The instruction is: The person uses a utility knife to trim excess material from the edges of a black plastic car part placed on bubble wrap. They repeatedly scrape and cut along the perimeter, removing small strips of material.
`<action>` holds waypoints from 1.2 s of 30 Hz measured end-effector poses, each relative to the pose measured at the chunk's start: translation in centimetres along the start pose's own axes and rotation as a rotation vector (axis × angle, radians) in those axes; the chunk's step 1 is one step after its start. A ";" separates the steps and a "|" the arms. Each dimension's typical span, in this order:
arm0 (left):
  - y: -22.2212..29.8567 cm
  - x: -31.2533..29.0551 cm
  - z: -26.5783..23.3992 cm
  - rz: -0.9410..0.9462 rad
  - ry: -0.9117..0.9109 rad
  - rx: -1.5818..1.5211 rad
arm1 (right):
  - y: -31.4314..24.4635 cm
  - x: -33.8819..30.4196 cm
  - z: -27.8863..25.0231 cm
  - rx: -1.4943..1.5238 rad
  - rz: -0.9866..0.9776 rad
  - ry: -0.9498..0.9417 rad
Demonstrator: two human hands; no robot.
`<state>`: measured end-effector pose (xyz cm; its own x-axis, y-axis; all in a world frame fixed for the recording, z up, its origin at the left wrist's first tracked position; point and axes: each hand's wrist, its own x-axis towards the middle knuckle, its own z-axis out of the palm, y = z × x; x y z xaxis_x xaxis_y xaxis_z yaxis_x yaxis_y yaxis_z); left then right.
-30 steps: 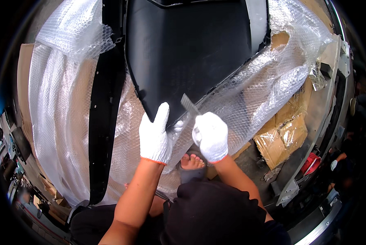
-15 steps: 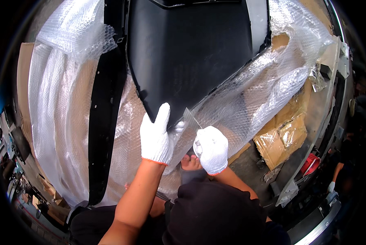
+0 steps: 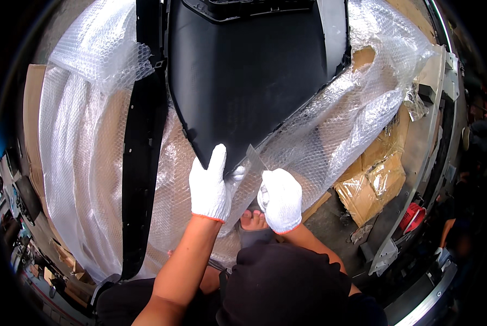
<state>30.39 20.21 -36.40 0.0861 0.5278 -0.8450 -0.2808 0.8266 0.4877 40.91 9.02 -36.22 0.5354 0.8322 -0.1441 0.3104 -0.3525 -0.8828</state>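
A large black moulded plastic panel (image 3: 249,76) narrows to a point toward me. Gripping that near tip is my left hand (image 3: 211,185), in a white knit glove, with the thumb on top and the fingers partly hidden beneath. My right hand (image 3: 280,200), gloved the same way, is closed around a thin, flat, greyish blade-like strip (image 3: 255,157). The strip's slanted end points up toward the panel's right edge, close to the tip; whether it touches cannot be made out. Bubble wrap (image 3: 308,141) lies under and beside the panel.
A long black strip-shaped part (image 3: 140,185) runs along the panel's left. More bubble wrap (image 3: 72,130) covers cardboard (image 3: 34,114) there. Taped brown cardboard (image 3: 371,185) and a metal frame rail (image 3: 412,201) are at the right, near a red object (image 3: 413,217). Another person's arm (image 3: 446,233) shows far right.
The panel and its surroundings appear slightly lower, with more of its far frame showing. Both hands keep their grips, and the strip stays beside the tip.
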 end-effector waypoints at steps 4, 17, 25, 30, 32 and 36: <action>0.0 -0.2 0.5 0.027 0.006 -0.011 | 0.2 1.5 1.0 0.805 0.641 0.061; -0.1 0.3 -0.5 0.009 -0.095 0.008 | -1.3 -0.1 -1.2 0.661 0.576 -0.259; 0.0 1.0 -1.8 -0.073 -0.201 0.040 | -1.1 -0.4 -1.1 0.457 0.429 -0.045; -1.3 3.3 -4.0 -0.034 -0.283 0.148 | -1.6 -1.7 0.0 0.478 0.457 -0.042; -1.5 3.8 -4.5 0.018 -0.279 0.226 | -1.2 -2.1 0.5 0.525 0.469 -0.038; -3.8 7.0 -5.7 0.194 -0.346 0.427 | 0.2 -2.9 0.3 0.582 0.373 0.144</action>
<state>26.62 19.66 -45.44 0.3987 0.6514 -0.6456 0.0816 0.6760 0.7324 39.15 6.63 -36.16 0.6354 0.6213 -0.4585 -0.3629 -0.2839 -0.8875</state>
